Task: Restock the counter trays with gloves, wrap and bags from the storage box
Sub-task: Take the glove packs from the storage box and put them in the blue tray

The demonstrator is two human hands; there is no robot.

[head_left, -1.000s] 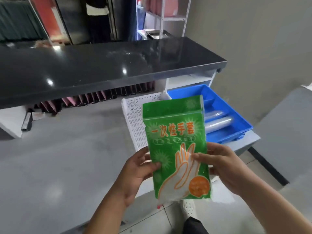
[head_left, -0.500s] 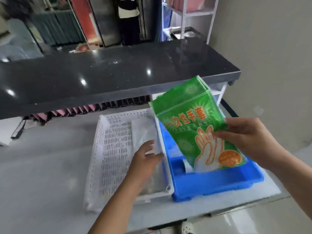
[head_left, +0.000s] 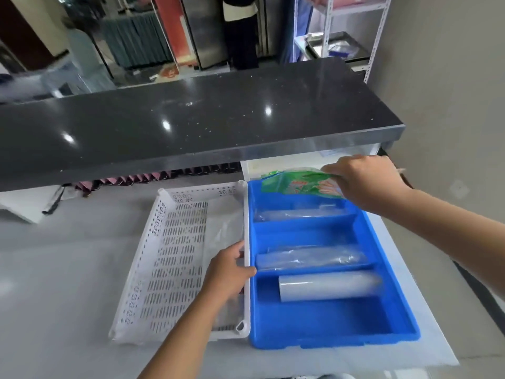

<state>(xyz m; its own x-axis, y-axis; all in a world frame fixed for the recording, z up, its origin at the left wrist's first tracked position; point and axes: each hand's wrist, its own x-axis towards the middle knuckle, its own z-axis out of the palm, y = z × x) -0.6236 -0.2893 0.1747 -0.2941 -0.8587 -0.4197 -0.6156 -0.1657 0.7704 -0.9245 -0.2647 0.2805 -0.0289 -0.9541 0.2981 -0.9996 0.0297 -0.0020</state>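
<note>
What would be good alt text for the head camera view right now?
A right hand lowers a green glove packet into the far end of a blue divided tray holding wrap rolls, while the left hand rests in the white perforated tray beside it.

Bright, even indoor light, wide-angle view

Small ceiling-light glints dot the glossy black stone counter top [head_left: 191, 119]; shadows stay soft. Straight lines bow toward the frame edges, and the green printed plastic packet [head_left: 295, 181] is smeared by motion.

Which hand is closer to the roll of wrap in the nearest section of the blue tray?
Left. The left hand rests on the white tray edge just beside the roll; the right hand holds the green glove pack at the blue tray's far end.
</note>
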